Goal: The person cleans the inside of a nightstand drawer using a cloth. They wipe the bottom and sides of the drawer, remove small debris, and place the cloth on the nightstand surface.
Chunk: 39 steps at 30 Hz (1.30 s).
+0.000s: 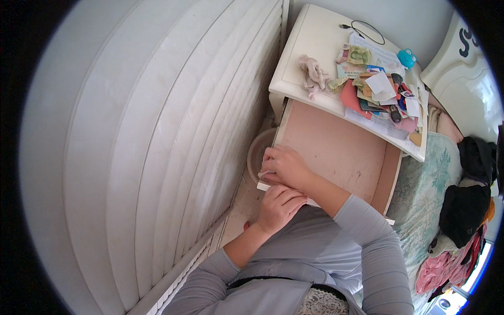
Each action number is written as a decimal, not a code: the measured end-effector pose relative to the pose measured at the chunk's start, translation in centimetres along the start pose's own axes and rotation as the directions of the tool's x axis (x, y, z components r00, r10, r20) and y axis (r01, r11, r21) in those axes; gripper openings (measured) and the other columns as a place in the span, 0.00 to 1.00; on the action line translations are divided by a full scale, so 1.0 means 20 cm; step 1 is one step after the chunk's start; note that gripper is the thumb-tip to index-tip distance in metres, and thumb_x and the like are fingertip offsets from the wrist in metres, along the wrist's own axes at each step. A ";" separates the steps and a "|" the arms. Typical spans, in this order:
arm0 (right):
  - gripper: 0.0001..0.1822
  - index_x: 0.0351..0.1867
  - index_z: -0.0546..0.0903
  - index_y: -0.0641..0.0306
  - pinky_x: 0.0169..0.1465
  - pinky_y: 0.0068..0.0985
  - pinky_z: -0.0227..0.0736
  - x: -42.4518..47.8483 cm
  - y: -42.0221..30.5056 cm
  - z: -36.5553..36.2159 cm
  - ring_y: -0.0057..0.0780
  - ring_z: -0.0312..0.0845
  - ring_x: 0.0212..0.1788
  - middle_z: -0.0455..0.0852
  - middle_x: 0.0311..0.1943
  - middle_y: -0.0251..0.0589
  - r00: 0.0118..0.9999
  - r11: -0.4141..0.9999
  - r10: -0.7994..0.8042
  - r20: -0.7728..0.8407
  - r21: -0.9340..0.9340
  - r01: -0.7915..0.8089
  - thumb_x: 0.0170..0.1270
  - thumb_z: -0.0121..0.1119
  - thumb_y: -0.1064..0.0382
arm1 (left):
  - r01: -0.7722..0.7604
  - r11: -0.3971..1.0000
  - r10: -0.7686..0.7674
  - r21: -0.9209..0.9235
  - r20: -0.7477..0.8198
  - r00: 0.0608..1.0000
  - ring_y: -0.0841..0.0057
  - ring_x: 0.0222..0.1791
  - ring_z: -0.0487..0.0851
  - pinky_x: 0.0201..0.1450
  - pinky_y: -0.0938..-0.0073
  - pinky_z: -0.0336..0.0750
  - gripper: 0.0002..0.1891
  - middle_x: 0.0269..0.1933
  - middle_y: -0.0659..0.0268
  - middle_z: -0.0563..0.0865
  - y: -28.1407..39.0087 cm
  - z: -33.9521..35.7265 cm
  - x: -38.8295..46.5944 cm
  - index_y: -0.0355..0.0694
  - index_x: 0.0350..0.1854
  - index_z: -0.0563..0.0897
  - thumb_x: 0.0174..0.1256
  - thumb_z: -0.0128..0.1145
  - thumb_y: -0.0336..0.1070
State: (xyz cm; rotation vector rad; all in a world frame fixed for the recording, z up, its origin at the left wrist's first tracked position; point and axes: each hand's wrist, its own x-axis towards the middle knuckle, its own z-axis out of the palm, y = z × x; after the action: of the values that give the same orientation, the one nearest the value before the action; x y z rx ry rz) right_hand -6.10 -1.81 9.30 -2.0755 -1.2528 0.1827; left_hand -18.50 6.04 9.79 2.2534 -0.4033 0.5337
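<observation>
An open drawer (334, 145) with a pinkish lining sticks out of a white nightstand (307, 35); a few small specks lie on its bottom. My right hand (287, 165) reaches across to the drawer's left front corner, its fingers closed on a pale, thin cloth or tissue (267, 173). My left hand (281, 204) rests on the drawer's front edge just below the right one, fingers bent over the edge; whether anything is under them is hidden. A crumpled beige cloth (313, 75) lies on the nightstand top.
Papers, cards, banknotes (359, 55) and small items are heaped on the nightstand, beside a black cable (368, 29) and a blue toy-like figure (406, 58). A round bin (256, 157) stands left of the drawer, near white slatted panels (177, 118). Clothes (464, 216) lie on the bed (417, 189) at right.
</observation>
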 end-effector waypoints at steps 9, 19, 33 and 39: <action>0.08 0.28 0.86 0.53 0.43 0.33 0.74 -0.05 0.04 0.01 0.36 0.76 0.40 0.79 0.35 0.33 0.999 0.996 -0.036 -0.012 0.084 0.037 0.43 0.71 0.62 | -0.028 1.000 0.028 -0.004 -0.006 1.000 0.75 0.38 0.79 0.40 0.71 0.73 0.08 0.36 0.76 0.84 0.01 -0.02 0.03 0.47 0.33 0.86 0.50 0.69 0.34; 0.06 0.30 0.88 0.52 0.47 0.33 0.76 0.06 0.30 -0.05 0.36 0.77 0.45 0.82 0.38 0.31 0.915 0.967 0.199 -0.352 -0.081 -0.241 0.48 0.69 0.61 | 0.158 0.983 -0.166 0.088 0.096 0.981 0.69 0.29 0.83 0.33 0.69 0.76 0.04 0.31 0.70 0.84 0.02 -0.06 0.17 0.46 0.30 0.84 0.53 0.66 0.35; 0.21 0.50 0.84 0.48 0.50 0.29 0.77 -0.19 0.22 -0.06 0.31 0.77 0.48 0.80 0.57 0.25 0.980 0.945 -0.006 -0.197 -0.321 -0.058 0.50 0.62 0.62 | 0.142 0.938 -0.221 0.315 0.230 0.948 0.47 0.62 0.71 0.60 0.57 0.71 0.06 0.44 0.61 0.82 -0.07 -0.04 0.23 0.42 0.35 0.82 0.55 0.58 0.34; 0.26 0.58 0.79 0.45 0.53 0.35 0.74 -0.12 0.25 -0.08 0.33 0.75 0.53 0.75 0.63 0.23 0.982 0.852 0.093 -0.164 -0.497 -0.164 0.54 0.59 0.64 | 0.103 0.918 -0.260 0.383 0.385 0.885 0.43 0.67 0.66 0.65 0.56 0.68 0.08 0.48 0.60 0.82 -0.09 -0.04 0.21 0.42 0.37 0.82 0.58 0.54 0.36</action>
State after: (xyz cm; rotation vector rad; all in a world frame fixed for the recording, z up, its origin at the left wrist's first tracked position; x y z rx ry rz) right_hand -3.03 -6.00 6.93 -2.5763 -1.1644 -0.2591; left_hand -14.22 7.25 11.19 2.7309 -0.3194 -0.0075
